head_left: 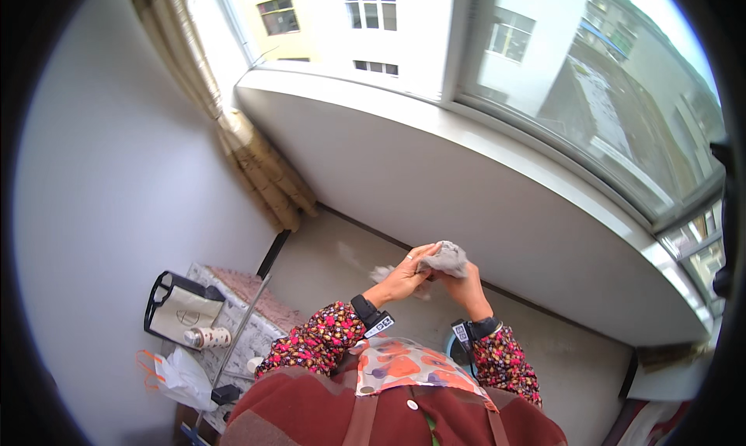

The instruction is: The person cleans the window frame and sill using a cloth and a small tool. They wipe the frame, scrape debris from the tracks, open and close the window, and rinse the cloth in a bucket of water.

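Observation:
A crumpled grey cloth (445, 259) is bunched up between my hands, held out in front of me above the floor. My left hand (404, 278) closes on its left side, and a loose end of the cloth hangs out below. On the other side my right hand (466, 289) grips it too, with its fingers partly hidden behind the cloth. Both wrists carry dark bands below floral sleeves.
Ahead runs a white window sill (373, 100) under large windows. A beige curtain (252, 162) hangs at the left corner. On my left, a cluttered table (252, 333) holds a tote bag (183, 310), a spotted bottle (208, 337) and a white plastic bag (185, 376).

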`<state>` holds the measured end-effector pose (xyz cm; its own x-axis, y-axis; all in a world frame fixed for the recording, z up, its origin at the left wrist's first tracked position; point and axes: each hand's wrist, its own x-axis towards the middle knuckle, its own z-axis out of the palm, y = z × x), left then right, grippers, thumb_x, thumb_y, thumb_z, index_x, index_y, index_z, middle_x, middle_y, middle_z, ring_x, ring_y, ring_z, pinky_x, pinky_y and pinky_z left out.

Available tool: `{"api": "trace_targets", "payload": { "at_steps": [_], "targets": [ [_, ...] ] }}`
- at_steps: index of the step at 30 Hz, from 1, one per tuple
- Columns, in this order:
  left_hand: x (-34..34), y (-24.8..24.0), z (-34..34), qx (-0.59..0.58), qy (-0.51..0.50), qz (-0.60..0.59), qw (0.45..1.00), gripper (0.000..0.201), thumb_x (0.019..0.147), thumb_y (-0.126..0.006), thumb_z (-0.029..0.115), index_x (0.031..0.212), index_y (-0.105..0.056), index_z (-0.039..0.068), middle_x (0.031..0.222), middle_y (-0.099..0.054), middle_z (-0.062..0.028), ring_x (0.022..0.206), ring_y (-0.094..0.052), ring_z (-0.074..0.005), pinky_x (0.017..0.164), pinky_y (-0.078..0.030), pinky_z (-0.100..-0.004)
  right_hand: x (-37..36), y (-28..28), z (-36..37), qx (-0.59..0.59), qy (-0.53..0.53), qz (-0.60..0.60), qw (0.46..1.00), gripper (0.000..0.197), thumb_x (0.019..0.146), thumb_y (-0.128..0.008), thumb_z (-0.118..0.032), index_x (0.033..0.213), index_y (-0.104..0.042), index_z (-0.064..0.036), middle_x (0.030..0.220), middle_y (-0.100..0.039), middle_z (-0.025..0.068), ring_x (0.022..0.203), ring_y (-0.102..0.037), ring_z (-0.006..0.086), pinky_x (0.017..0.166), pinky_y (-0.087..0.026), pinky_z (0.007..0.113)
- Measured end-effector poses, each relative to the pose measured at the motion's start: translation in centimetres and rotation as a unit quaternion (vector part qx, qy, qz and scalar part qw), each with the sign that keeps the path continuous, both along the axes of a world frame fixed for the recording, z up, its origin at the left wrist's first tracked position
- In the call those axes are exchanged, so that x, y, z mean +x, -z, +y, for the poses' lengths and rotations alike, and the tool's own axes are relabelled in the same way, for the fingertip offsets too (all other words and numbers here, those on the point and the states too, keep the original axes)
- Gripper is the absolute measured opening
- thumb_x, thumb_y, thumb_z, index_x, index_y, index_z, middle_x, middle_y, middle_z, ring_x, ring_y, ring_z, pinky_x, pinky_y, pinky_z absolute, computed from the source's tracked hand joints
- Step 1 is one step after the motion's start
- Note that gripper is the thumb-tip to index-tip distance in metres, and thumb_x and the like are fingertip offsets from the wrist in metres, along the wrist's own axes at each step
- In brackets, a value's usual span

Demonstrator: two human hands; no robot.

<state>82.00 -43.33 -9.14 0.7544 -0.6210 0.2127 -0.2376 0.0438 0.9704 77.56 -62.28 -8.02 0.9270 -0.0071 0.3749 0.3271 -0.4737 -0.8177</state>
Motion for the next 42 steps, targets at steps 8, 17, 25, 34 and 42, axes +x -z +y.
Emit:
{"api": "trace_targets", "payload": {
  "at_steps": [8, 17, 25, 34, 42],
  "targets": [
    [11.1, -0.6, 19.2, -0.271, -0.308, 0.168, 0.896, 0.024, 0.101, -0.046, 0.005, 0.121, -0.059, 0.004, 0.115, -0.064, -0.0049, 0.103, -0.062, -0.0142, 0.093, -0.049, -0.0292, 9.6, -4.8, 8.0, 0.209, -0.036, 0.158, 0.964, 0.009, 0.094, -0.064, -0.008, 0.094, -0.066, 0.0003, 0.075, -0.058, -0.0055, 0.064, -0.049, 0.0018, 0.053, -0.04, 0.02],
    [14.6, 1.0, 17.6, -0.386, -0.187, 0.386, 0.817, 0.04, 0.106, -0.035, 0.035, 0.126, -0.056, 0.007, 0.121, -0.062, -0.0058, 0.112, -0.058, -0.0193, 0.1, -0.046, -0.0354, 18.2, -5.6, 21.6, 0.177, -0.231, 0.306, 0.907, 0.028, 0.094, -0.064, -0.029, 0.083, -0.058, -0.0033, 0.068, -0.051, -0.0064, 0.057, -0.043, 0.0045, 0.048, -0.036, 0.024],
    [15.7, -1.3, 15.3, -0.456, -0.302, 0.372, 0.75, 0.04, 0.107, -0.034, 0.034, 0.128, -0.055, 0.007, 0.125, -0.062, -0.008, 0.116, -0.059, -0.0214, 0.103, -0.047, -0.0362, 21.9, -4.9, 22.5, -0.055, -0.181, 0.112, 0.976, 0.032, 0.087, -0.072, -0.031, 0.085, -0.057, -0.0027, 0.07, -0.063, 0.0207, 0.066, -0.066, 0.0382, 0.058, -0.051, 0.042],
    [21.7, -6.3, 13.1, -0.348, -0.407, 0.198, 0.821, 0.026, 0.102, -0.052, 0.025, 0.121, -0.059, 0.008, 0.107, -0.064, -0.0017, 0.092, -0.063, -0.0134, 0.082, -0.052, -0.0291, 38.1, -13.6, 10.8, -0.296, 0.092, -0.186, 0.932, 0.016, 0.09, -0.06, -0.023, 0.092, -0.065, -0.0086, 0.07, -0.066, 0.0149, 0.063, -0.067, 0.0341, 0.056, -0.052, 0.044],
    [19.5, -3.7, 12.8, -0.203, -0.489, 0.186, 0.828, 0.024, 0.099, -0.054, 0.015, 0.12, -0.06, 0.005, 0.105, -0.064, -0.0021, 0.095, -0.06, -0.0118, 0.085, -0.05, -0.0284, 33.2, -6.5, 11.7, -0.148, -0.249, 0.016, 0.957, 0.016, 0.082, -0.063, -0.01, 0.097, -0.064, -0.0082, 0.08, -0.066, 0.017, 0.073, -0.067, 0.0342, 0.064, -0.052, 0.041]
  ]
}}
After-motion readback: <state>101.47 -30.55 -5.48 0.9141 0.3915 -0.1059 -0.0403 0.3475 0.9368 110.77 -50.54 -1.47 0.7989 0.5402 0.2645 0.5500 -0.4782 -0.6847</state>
